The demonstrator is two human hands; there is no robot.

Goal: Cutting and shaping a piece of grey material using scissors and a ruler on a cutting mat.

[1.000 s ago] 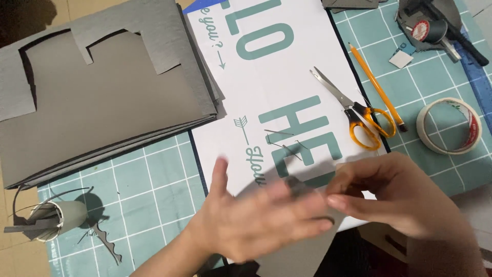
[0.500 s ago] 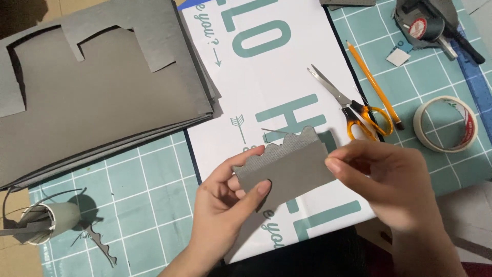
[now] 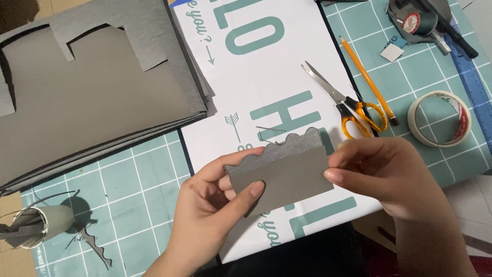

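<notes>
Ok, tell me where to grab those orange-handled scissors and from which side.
Take the scissors by the orange loops, coming from the near right, where the right hand already is. They lie flat on the white printed sheet, blades pointing up-left and slightly parted, so the handle end is nearest and safest. Mind the pencil lying close alongside on the right.

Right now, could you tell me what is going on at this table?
A person holds a small grey paper piece with one scalloped edge between both hands, left hand at its left end, right hand at its right. It hangs above a white printed sheet on a green cutting mat. Orange-handled scissors, a pencil and a tape roll lie nearby.
</notes>
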